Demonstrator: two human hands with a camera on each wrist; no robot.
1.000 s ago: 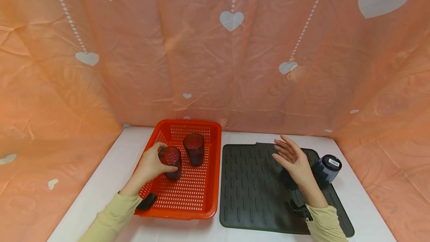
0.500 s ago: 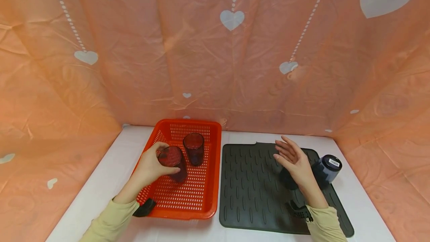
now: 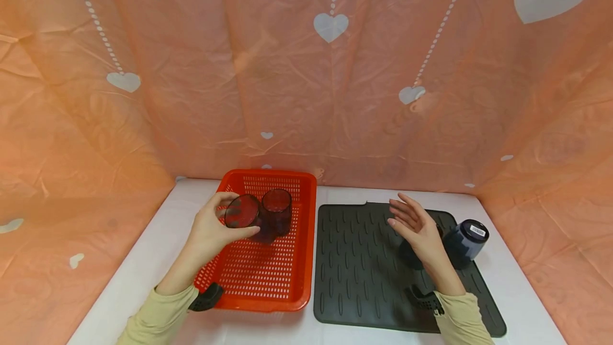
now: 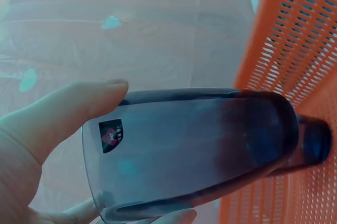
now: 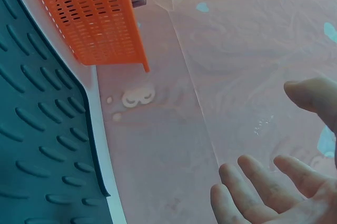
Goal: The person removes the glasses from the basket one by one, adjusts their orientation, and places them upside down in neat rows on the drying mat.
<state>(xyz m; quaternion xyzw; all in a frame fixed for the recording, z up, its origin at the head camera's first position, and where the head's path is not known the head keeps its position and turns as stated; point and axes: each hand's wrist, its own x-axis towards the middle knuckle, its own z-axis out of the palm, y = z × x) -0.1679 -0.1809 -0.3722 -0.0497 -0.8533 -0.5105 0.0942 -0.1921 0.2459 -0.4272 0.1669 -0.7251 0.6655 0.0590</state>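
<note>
My left hand [image 3: 208, 236] grips a dark, see-through drinking glass [image 3: 243, 212] near its rim, between thumb and fingers. In the left wrist view the glass [image 4: 195, 153] bears a small dark sticker by the rim. It is held above the red plastic basket [image 3: 306, 276], where a second glass [image 3: 282, 212] stands upright. My right hand [image 3: 421, 236] holds nothing; its fingers are extended above the dark ribbed mat [image 3: 354, 276]. Beside that hand stands an upside-down glass [image 3: 466, 241] with a white label on its base. Another dark glass [image 3: 408, 257] is mostly hidden under the hand.
Basket and mat lie side by side on a white table [image 3: 158, 244], with a narrow strip between them. A peach-coloured sheet with hearts [image 3: 287, 95] hangs behind and at both sides. The basket walls [image 4: 287, 29] rise around the standing glass.
My left hand has raised the gripped glass from the basket floor and moved it slightly toward the back, so it now overlaps the second glass in view. My right hand has barely moved.
</note>
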